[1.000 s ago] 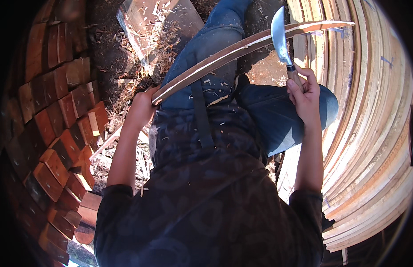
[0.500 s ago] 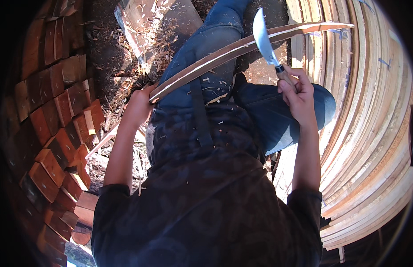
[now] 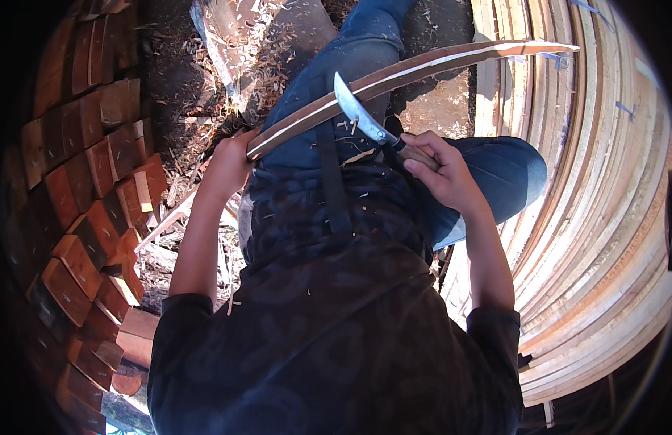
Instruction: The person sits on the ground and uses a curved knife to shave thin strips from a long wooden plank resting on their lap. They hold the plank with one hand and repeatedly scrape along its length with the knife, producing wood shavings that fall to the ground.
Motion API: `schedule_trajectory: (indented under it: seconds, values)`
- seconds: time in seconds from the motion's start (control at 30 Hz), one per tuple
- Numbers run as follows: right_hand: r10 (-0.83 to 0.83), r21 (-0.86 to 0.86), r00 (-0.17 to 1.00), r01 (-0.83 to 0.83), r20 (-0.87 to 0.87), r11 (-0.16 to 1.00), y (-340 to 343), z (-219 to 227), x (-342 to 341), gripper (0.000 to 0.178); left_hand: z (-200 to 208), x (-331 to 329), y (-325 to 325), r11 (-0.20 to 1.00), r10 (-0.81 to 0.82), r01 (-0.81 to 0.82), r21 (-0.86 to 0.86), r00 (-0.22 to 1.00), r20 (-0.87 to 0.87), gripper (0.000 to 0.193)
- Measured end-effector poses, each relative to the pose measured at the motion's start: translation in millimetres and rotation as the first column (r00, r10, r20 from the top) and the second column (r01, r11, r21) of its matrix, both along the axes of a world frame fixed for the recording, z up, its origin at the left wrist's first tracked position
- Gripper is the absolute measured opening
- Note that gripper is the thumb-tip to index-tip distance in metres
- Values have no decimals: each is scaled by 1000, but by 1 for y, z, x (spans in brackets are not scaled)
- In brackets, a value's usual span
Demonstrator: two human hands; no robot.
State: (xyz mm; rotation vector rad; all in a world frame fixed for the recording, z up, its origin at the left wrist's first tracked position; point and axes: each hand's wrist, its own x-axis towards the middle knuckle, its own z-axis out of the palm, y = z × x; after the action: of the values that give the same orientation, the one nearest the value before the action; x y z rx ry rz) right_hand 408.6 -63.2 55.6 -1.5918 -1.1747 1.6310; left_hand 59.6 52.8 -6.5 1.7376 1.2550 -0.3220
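My left hand [image 3: 230, 165] is closed round the near end of a long wooden strip [image 3: 415, 72], dark brown with a pale edge, which slants across my lap to the far right. In my right hand [image 3: 443, 172] is a knife [image 3: 363, 119] with a broad, curved blade and a wooden handle. Its blade crosses the strip near the middle, tip pointing far left; whether it touches the wood I cannot tell. Small shavings lie on my blue trousers [image 3: 350, 65]. A dark strap [image 3: 332, 177] hangs over my lap.
Stacked brown wood blocks [image 3: 78, 257] rise along the left. Long pale boards [image 3: 575, 239] are piled along the right, close to my right knee and elbow. Wood shavings [image 3: 257, 43] litter the ground and a flat board [image 3: 299, 32] beyond my left hand.
My right hand has brought the knife left and nearer to me, its blade turning to point further left along the strip. The strip and my left hand have barely moved.
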Motion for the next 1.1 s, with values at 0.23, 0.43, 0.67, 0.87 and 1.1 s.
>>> schedule_trajectory:
  seconds: [0.23,0.43,0.67,0.87,1.1]
  values:
    - [-453,-51,889,457,67,888,-9,8,19,35,10,-13,8,996,65,-67,-59,997,-40,39]
    - [-646,171,756,626,105,760,8,16,22,34,8,-56,8,969,-27,-5,-247,991,-129,39]
    - [-437,131,896,424,87,896,9,5,27,33,1,-50,-5,956,136,-152,-249,987,-80,23]
    - [-289,299,940,227,182,927,-1,-5,32,35,5,-32,2,986,48,-63,-155,994,-98,29]
    - [-335,24,901,341,275,940,-5,23,60,37,11,-8,-8,998,49,-51,-24,996,-75,27]
